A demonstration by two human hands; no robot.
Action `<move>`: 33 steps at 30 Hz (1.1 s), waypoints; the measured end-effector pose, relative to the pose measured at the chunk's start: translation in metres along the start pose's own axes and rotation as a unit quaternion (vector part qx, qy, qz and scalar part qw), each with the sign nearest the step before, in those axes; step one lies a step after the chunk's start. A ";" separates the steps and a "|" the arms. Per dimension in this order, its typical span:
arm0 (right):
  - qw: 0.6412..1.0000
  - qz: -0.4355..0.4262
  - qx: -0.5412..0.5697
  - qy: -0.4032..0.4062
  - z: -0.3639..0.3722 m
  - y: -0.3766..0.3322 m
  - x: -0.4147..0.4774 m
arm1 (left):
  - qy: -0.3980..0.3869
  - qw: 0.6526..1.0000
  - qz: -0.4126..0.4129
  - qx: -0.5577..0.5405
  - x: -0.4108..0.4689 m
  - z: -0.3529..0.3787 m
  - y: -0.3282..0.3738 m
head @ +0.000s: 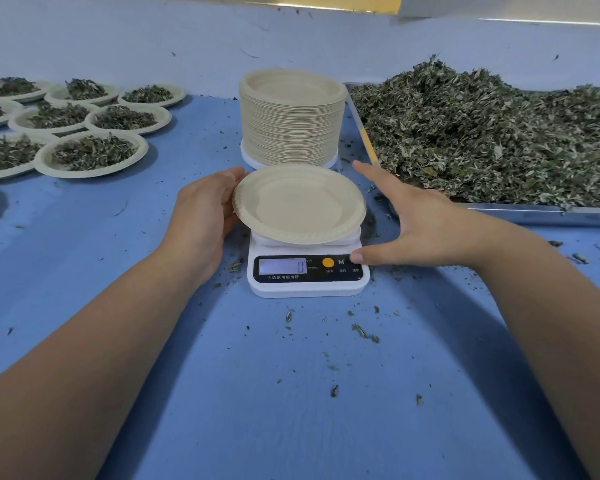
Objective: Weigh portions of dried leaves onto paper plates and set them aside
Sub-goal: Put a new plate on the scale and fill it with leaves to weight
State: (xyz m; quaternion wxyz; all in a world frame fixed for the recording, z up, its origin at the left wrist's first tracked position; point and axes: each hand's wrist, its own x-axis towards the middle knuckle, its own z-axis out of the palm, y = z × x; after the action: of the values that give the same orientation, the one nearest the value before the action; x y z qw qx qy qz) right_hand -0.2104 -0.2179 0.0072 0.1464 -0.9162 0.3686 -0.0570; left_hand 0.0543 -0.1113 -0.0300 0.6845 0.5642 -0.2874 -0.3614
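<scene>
An empty paper plate (298, 204) lies on the white kitchen scale (307, 271), whose display reads 0. My left hand (205, 216) touches the plate's left rim; its fingers are hidden behind the plate. My right hand (413, 220) is spread open beside the scale, with the thumb tip pressing a button at the right end of the scale's panel. A tall stack of paper plates (291, 119) stands just behind the scale. Dried leaves (492, 133) are heaped in a metal tray (541, 214) at the right.
Several filled plates of leaves (90, 152) sit in rows at the left on the blue table (291, 393). Leaf crumbs are scattered around the scale. A pale wall rises behind the table.
</scene>
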 end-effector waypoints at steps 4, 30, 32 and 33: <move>0.993 0.003 0.107 -0.049 -0.009 0.007 -0.005 | 0.001 1.000 -0.007 -0.008 0.000 0.000 0.000; 0.962 0.258 0.063 -0.059 -0.021 0.054 0.128 | 0.035 0.995 -0.056 -0.069 0.010 -0.002 0.001; 0.969 0.238 0.023 -0.058 -0.023 0.057 0.120 | 0.030 0.996 -0.053 -0.068 0.008 -0.002 0.001; 0.972 0.227 0.005 -0.060 -0.025 0.058 0.118 | 0.030 0.996 -0.051 -0.066 0.008 -0.002 0.001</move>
State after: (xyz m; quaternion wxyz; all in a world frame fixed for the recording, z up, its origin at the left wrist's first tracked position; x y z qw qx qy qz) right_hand -0.1689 -0.3449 0.0121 0.1819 -0.8096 0.5573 0.0308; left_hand 0.0606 -0.1168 -0.0291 0.7090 0.5428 -0.2130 -0.3967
